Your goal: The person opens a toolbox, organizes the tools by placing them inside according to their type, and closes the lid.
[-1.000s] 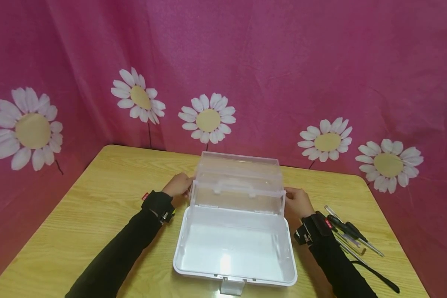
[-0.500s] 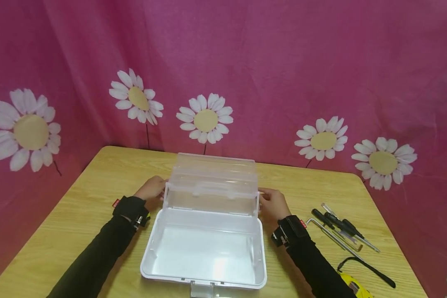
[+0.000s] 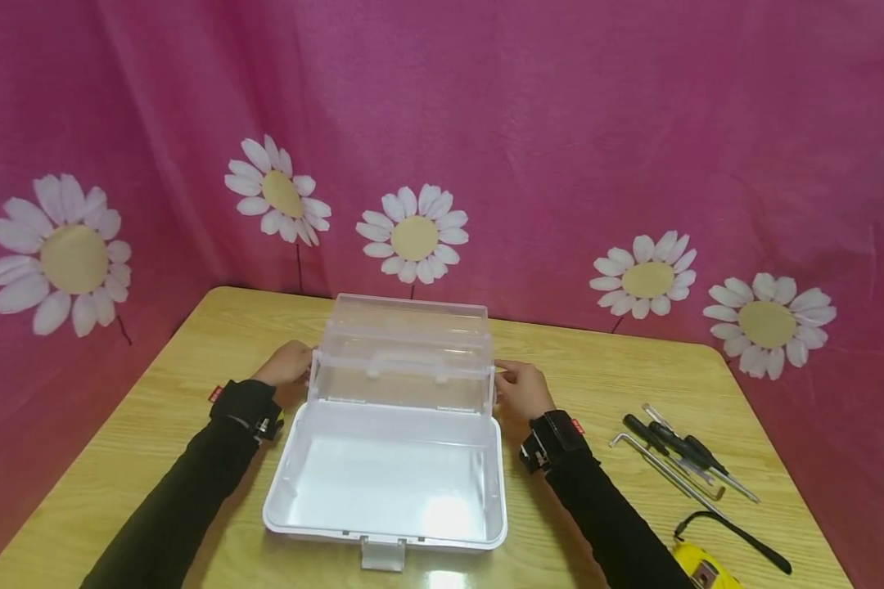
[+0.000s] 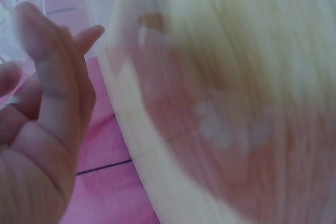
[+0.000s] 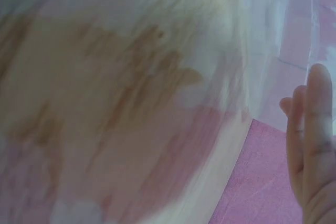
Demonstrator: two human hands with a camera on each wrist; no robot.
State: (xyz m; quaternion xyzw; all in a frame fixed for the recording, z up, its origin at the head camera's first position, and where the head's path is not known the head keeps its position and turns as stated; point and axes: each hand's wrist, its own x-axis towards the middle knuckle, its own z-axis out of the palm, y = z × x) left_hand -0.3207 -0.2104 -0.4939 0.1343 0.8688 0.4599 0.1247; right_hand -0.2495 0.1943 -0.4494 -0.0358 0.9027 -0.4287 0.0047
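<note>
A white plastic toolbox (image 3: 383, 478) stands on the table with its clear lid (image 3: 412, 319) raised at the back. Its interior shows bare white, and a clear latch (image 3: 383, 554) hangs at the front. At the rear left side, my left hand (image 3: 287, 364) grips the edge of the raised clear part; its fingertips are partly hidden there. My right hand (image 3: 525, 391) holds the opposite side, thumb and fingers against the plastic. In the left wrist view the left hand (image 4: 52, 103) is near the clear plastic, as is the right hand (image 5: 315, 145) in the right wrist view.
On the right of the wooden table (image 3: 169, 433) lie screwdrivers (image 3: 681, 442), an L-shaped wrench (image 3: 659, 465) and a smaller hex key (image 3: 716, 493). A yellow tape measure (image 3: 703, 564) with a black strap is near the front right. A pink flowered curtain (image 3: 516, 147) hangs behind.
Both hands have moved the toolbox to the left across the table, keeping hold of its sides. The tape measure, earlier hidden behind the right arm, now shows.
</note>
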